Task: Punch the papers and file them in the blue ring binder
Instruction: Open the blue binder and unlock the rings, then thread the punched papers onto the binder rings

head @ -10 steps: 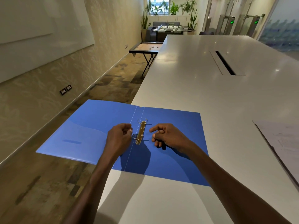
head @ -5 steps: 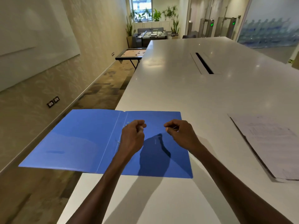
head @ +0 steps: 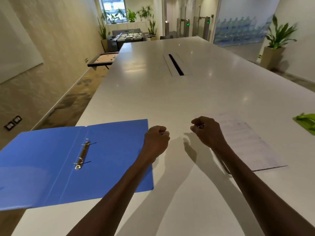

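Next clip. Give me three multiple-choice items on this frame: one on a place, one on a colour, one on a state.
1. The sheets of white paper lie where?
A in the binder
B on the white table, right of both hands
C on the floor

2. The flat object at the right edge is:
A green
B red
C black

3. The blue ring binder is:
A closed
B upright
C open flat

Key: B, papers lie beyond the right hand; A, it is bright green; C, both covers are spread, metal ring mechanism exposed.
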